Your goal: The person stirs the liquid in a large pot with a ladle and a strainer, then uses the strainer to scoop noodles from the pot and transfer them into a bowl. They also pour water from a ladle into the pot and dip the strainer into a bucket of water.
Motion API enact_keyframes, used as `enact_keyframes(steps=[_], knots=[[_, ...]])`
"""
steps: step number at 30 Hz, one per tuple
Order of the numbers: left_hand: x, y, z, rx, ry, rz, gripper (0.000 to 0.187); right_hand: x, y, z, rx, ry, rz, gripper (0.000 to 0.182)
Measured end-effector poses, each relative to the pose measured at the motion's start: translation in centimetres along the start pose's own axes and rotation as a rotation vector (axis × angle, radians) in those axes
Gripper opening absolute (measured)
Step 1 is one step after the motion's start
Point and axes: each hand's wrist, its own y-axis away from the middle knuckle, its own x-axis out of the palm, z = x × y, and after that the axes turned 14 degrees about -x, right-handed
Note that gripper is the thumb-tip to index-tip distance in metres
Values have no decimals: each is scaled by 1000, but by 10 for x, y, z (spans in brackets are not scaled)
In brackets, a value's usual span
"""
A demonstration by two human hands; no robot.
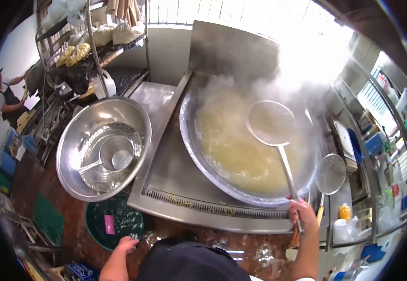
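So Steamy!

The right hand (304, 214) grips the long strainer (281, 152) over the big pot (192, 140). It looks stiff but tippy; the handle's (288, 173) far end seems best to hold. The left hand (126, 244) curls; I can't tell if around anything.

- Skimmer (285, 164), right of centre: smooth metal handle, slightly shiny.
- Pan (198, 150), centre: metal, with a dull, streaked rim.
- Stove (166, 173), centre: smooth metal, satin sheen.
- Bowl (72, 145), left of centre: polished metal, mirror-glossy.
- Strainer (331, 174), right: fine metal mesh.
- Tub (129, 210), lower left: smooth plastic.
- Apron (185, 262), bottom centre: matt cloth.
- Floor (72, 229), lower left: glossy, wet-looking.
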Motion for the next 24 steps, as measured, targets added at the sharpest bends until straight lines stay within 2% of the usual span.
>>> enact_keyframes(steps=[2,4,5,6,8,9,11,12,14,15,17,18,21,23,24], knots=[[3,0,-8,40,-52,-30,35,-20,-8,13,-106,282,-203,24],[1,-7,-8,28,-85,-41,37,-70,-38,4,-292,450,-267,17],[-2,-14,-6,49,-88,-16,38,-94,-45,7,-327,633,-308,24],[-1,-5,-4,88,-70,-35,34,-121,-63,5,-265,919,-451,30],[-1,6,3,45,32,-13,29,-187,-99,-29,-351,1419,-652,39],[-2,1,12,9,23,-29,25,-188,-99,-36,-358,1416,-652,39],[-4,1,27,-37,-9,5,25,-179,-98,-50,-314,1540,-493,42],[-3,0,36,-75,1,22,27,-150,-95,-40,-46,1496,-288,37],[0,-4,53,-121,-18,-1,29,-79,-80,-35,98,1433,-231,27],[3,-9,62,-137,24,8,29,-70,-82,-44,92,1433,-226,27],[5,-14,77,-153,71,21,29,-55,-83,-64,166,1158,-76,21],[7,-13,84,-152,106,30,28,-27,-71,-52,266,1209,23,18],[10,-21,102,-136,153,64,27,30,-51,-48,268,1184,79,18],[7,-22,118,-163,156,96,25,58,-43,-56,251,999,140,19],[4,-26,126,-158,159,98,25,69,-38,-60,246,1002,139,19]])
